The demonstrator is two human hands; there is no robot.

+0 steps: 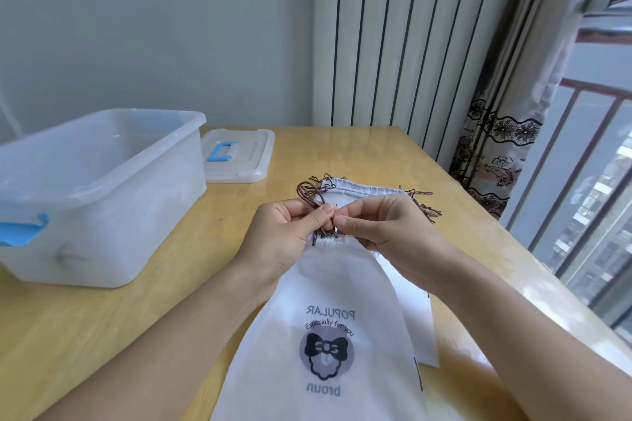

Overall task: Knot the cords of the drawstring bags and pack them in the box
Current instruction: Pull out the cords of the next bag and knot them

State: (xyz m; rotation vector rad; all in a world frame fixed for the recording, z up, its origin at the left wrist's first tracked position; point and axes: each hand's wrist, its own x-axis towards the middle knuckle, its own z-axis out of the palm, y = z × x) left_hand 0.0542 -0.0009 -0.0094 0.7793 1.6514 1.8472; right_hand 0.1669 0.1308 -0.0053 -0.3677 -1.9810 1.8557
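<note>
Purple cords (316, 207) sit pinched in both your grips, left hand (289, 232) and right hand (376, 224); slacken either, and the loop at 12 o'clock may slip undone.

1. Wooden table (359, 154): pale yellow-brown top with a glossy finish, filling the lower part of the head view; its far edge meets the wall.
2. Clear plastic box (102, 202): stands on the left part of the table, open, with blue latches on its walls.
3. Lid (239, 157): translucent, with a blue handle; lies flat on the table just behind and to the right of the box.
4. White drawstring bags (407, 311): lie flat in an overlapping pile right of centre, with frayed dark cord ends (424, 205) spread on the table at the far end.
</note>
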